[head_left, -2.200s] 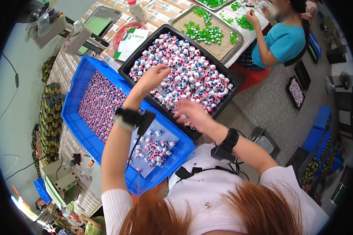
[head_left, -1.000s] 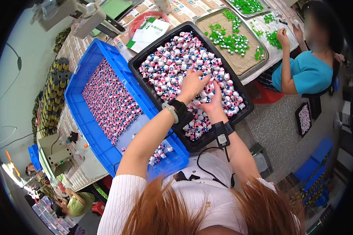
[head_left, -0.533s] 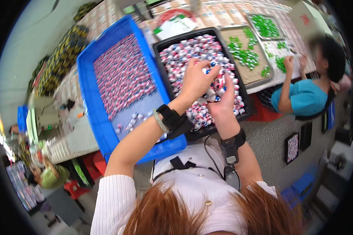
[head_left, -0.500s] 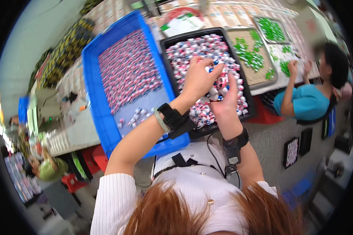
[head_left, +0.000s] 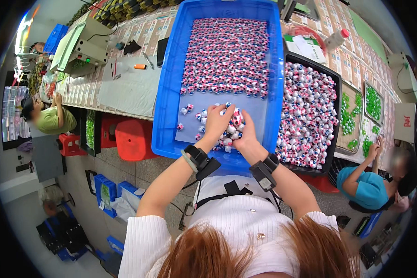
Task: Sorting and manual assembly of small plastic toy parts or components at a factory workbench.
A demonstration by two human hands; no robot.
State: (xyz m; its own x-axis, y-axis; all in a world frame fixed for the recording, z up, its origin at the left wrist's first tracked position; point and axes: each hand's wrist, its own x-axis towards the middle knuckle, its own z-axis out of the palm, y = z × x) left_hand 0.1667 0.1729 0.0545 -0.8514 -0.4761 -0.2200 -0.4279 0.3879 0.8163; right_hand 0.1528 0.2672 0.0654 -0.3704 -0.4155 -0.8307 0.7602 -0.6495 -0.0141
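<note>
My left hand and my right hand are cupped around a heap of small white, pink and blue pieces. They are low over the near end of a blue plastic bin. Packed rows of the same small pieces cover the bin's far part. A few loose pieces lie on the pale liner left of my hands. To the right stands a black tray, piled with jumbled pieces of this kind. The exact kind of the pieces is too small to tell.
Trays of green pieces lie at the right, where a person in a turquoise top works. A person in a green top sits far left. A red stool stands beside the table; a white bottle is at the back right.
Both hands have moved from above the black tray to the blue bin on its left, carrying a handful of the small pieces. The view has turned left with them.
</note>
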